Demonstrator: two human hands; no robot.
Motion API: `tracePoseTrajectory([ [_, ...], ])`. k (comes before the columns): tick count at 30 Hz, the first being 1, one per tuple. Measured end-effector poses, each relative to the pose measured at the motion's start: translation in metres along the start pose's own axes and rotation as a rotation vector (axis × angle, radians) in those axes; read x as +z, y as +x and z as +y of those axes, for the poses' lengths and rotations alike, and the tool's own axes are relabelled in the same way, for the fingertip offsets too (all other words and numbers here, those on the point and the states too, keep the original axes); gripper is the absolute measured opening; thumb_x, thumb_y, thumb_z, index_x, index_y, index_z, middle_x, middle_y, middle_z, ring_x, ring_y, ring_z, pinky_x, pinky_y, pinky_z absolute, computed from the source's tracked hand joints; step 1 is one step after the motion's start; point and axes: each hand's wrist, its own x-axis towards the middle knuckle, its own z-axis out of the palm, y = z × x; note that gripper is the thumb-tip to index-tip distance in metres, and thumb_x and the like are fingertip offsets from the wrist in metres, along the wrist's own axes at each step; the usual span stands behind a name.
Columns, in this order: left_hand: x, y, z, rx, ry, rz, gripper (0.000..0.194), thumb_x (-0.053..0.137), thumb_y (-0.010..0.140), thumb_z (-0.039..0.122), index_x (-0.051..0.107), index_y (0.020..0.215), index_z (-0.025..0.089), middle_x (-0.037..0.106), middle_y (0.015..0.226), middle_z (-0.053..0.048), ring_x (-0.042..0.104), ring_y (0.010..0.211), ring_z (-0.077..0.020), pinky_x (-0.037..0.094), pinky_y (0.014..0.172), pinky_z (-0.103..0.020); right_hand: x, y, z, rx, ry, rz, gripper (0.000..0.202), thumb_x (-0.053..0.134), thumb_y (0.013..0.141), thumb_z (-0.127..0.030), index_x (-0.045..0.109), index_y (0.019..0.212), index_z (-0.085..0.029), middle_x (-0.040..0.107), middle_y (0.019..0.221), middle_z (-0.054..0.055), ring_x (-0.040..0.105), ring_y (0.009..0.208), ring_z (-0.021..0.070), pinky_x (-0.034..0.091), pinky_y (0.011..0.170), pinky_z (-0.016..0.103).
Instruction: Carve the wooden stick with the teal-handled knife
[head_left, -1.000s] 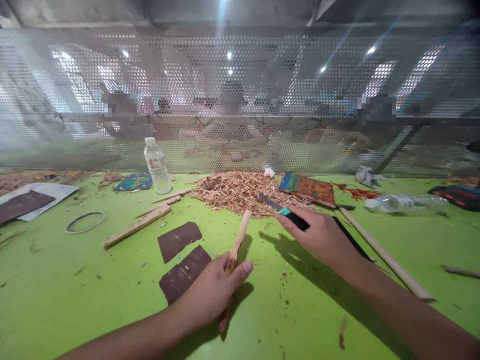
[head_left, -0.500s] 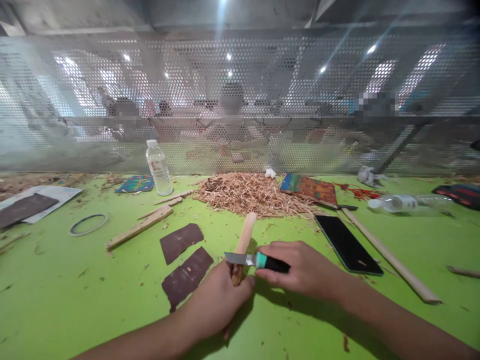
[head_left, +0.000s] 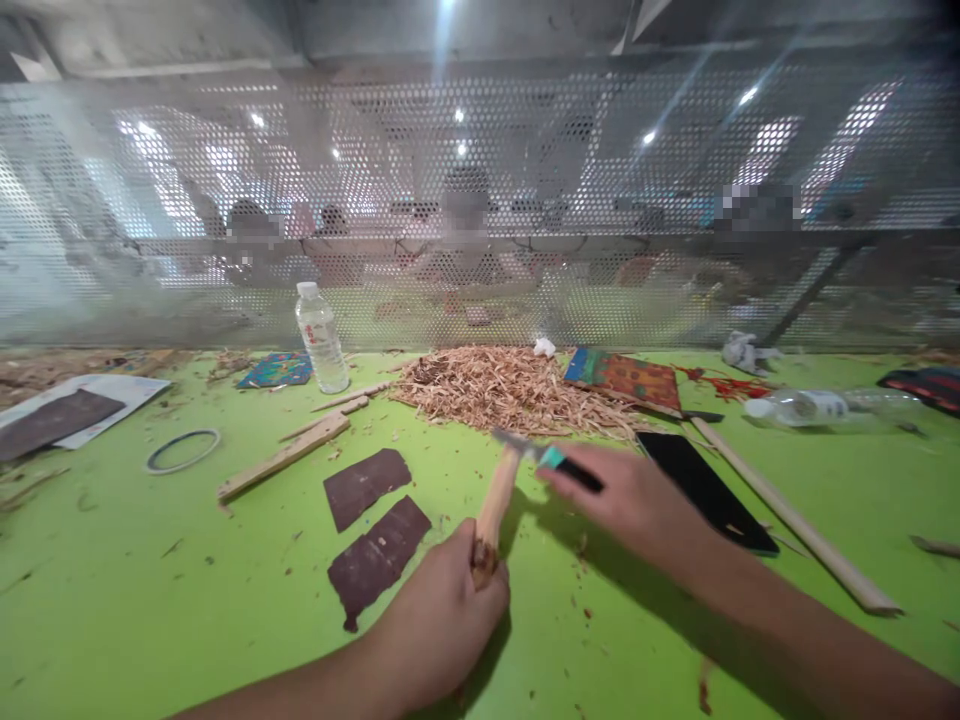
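Note:
My left hand (head_left: 446,610) is closed round the lower end of a pale wooden stick (head_left: 496,500), which points away from me and has a brown, bark-like patch near my fingers. In my right hand (head_left: 626,500) is a knife (head_left: 571,468) with a black and teal handle. Its blade, slightly blurred, lies across the far tip of the stick. Two torn pieces of brown sandpaper (head_left: 379,550) lie on the green table (head_left: 247,610) left of my left hand. A black phone (head_left: 709,490) lies beyond my right wrist.
A heap of wood shavings (head_left: 502,390) lies ahead, with a painted board (head_left: 626,380) beside it. An upright water bottle (head_left: 322,340) stands left, and another bottle (head_left: 810,407) lies right. A long wooden rod (head_left: 795,515) lies at the right. A perforated metal screen (head_left: 540,240) crosses the back; people sit behind it.
The knife has moved away from me along the stick, from near my left hand to the far tip. The stick and my left hand have shifted only slightly.

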Motion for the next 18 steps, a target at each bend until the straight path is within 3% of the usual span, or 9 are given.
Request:
tracePoseTrajectory([
  [2, 0.000, -0.001, -0.003, 0.043, 0.127, 0.007, 0.017, 0.053, 0.096, 0.035, 0.048, 0.085, 0.023, 0.045, 0.071, 0.005, 0.045, 0.063, -0.0138, 0.031, 0.057, -0.026, -0.017, 0.008, 0.028, 0.305, -0.173, 0.133, 0.048, 0.045, 0.104, -0.058, 0.075, 0.108, -0.020, 0.072, 0.071, 0.007, 0.062, 0.055, 0.0221, 0.040, 0.049, 0.031],
  [3, -0.001, -0.001, -0.004, 0.036, 0.152, 0.002, 0.018, 0.051, 0.097, 0.037, 0.047, 0.086, 0.023, 0.045, 0.071, 0.005, 0.046, 0.062, -0.0134, 0.033, 0.056, -0.025, -0.026, 0.012, 0.040, 0.437, -0.283, 0.230, 0.046, 0.049, 0.101, -0.058, 0.075, 0.105, -0.020, 0.073, 0.075, 0.008, 0.066, 0.062, 0.0251, 0.042, 0.054, 0.032],
  [5, -0.003, 0.001, -0.003, -0.017, 0.089, -0.030, 0.017, 0.048, 0.098, 0.038, 0.047, 0.090, 0.023, 0.044, 0.070, 0.006, 0.044, 0.054, -0.0113, 0.034, 0.049, -0.024, -0.037, 0.018, 0.057, 0.545, -0.358, 0.290, 0.044, 0.052, 0.099, -0.055, 0.073, 0.104, -0.016, 0.074, 0.080, 0.014, 0.069, 0.073, 0.0320, 0.043, 0.060, 0.035],
  [10, -0.006, 0.005, -0.001, -0.046, 0.012, -0.059, 0.015, 0.049, 0.097, 0.036, 0.046, 0.091, 0.023, 0.043, 0.064, 0.009, 0.040, 0.044, -0.0086, 0.034, 0.039, -0.021, -0.027, 0.018, 0.045, 0.552, -0.425, 0.071, 0.042, 0.044, 0.102, -0.052, 0.066, 0.105, -0.016, 0.075, 0.084, 0.016, 0.070, 0.074, 0.0326, 0.040, 0.059, 0.033],
  [14, -0.006, 0.005, -0.003, -0.016, 0.032, -0.064, 0.014, 0.049, 0.097, 0.035, 0.047, 0.090, 0.023, 0.042, 0.065, 0.008, 0.042, 0.047, -0.0092, 0.035, 0.042, -0.021, -0.013, 0.015, 0.033, 0.517, -0.396, 0.016, 0.043, 0.038, 0.104, -0.050, 0.065, 0.104, -0.016, 0.075, 0.082, 0.015, 0.070, 0.072, 0.0304, 0.040, 0.058, 0.032],
  [18, -0.006, 0.005, -0.005, 0.023, 0.055, -0.048, 0.014, 0.050, 0.096, 0.033, 0.049, 0.087, 0.022, 0.044, 0.068, 0.006, 0.044, 0.055, -0.0105, 0.036, 0.049, -0.021, -0.011, 0.014, 0.044, 0.514, -0.385, -0.020, 0.046, 0.039, 0.104, -0.050, 0.068, 0.096, -0.015, 0.076, 0.085, 0.018, 0.072, 0.075, 0.0313, 0.040, 0.059, 0.032],
])
